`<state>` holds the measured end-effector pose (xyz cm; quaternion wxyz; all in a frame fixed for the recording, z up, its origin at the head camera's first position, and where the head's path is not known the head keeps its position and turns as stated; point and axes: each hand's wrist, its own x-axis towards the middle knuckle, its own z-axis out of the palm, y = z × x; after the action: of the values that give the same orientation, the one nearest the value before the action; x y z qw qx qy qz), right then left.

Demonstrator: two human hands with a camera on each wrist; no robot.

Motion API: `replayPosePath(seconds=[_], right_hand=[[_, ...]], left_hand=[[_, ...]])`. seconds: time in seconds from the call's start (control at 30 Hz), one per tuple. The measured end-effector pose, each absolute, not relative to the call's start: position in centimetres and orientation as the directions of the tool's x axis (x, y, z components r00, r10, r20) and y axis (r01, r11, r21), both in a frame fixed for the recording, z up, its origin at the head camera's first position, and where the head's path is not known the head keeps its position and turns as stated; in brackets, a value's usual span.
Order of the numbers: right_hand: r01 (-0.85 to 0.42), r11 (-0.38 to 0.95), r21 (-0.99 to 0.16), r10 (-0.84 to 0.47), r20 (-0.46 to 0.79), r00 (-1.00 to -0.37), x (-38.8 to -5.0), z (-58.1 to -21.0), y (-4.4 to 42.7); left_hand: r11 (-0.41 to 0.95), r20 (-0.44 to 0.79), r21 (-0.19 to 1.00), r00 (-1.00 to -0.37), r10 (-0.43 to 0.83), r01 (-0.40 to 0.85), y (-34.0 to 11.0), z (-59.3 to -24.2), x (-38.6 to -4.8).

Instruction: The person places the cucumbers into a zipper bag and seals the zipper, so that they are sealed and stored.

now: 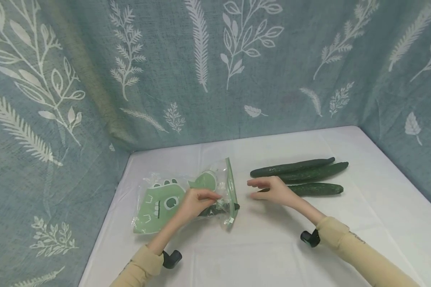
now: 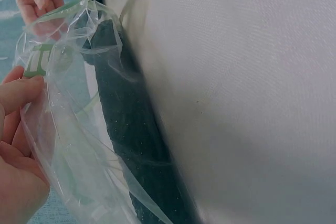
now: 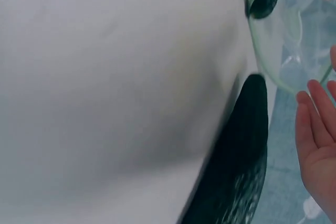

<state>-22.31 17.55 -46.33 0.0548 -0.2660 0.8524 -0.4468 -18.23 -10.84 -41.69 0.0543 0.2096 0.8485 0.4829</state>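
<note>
My left hand (image 1: 197, 204) pinches the near side of a clear plastic bag (image 2: 68, 129) with a green monster print, which lies on the left of the table. Inside the bag is a dark green cucumber (image 2: 131, 129), its tip (image 1: 237, 206) at the bag's mouth on the right. My right hand (image 1: 274, 191), fingers extended and holding nothing, hovers between the bag's mouth and three cucumbers. In the right wrist view its fingers (image 3: 315, 114) are apart from the nearest cucumber (image 3: 236, 156). That cucumber's left end is partly hidden behind the hand in the head view.
Two more cucumbers (image 1: 291, 166) (image 1: 319, 173) lie side by side at the back right of the white table (image 1: 237, 259). Blue-green cloth (image 1: 215, 99) with white leaf patterns hangs behind the table and along both sides.
</note>
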Motion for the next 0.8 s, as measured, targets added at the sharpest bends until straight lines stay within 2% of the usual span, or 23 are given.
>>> replayPosePath(seconds=[0.4, 0.8], right_hand=[[-0.423, 0.523, -0.74, -0.476, 0.157, -0.865, -21.3, -46.9, 22.7], [-0.399, 0.614, -0.681, -0.396, 0.171, -0.902, -20.9, -45.8, 27.1]], left_hand=[[0.438, 0.108, 0.842, -0.895, 0.432, 0.314, -10.9, -41.7, -18.0], [0.425, 0.138, 0.845, -0.899, 0.416, 0.326, -11.0, -41.6, -17.9]])
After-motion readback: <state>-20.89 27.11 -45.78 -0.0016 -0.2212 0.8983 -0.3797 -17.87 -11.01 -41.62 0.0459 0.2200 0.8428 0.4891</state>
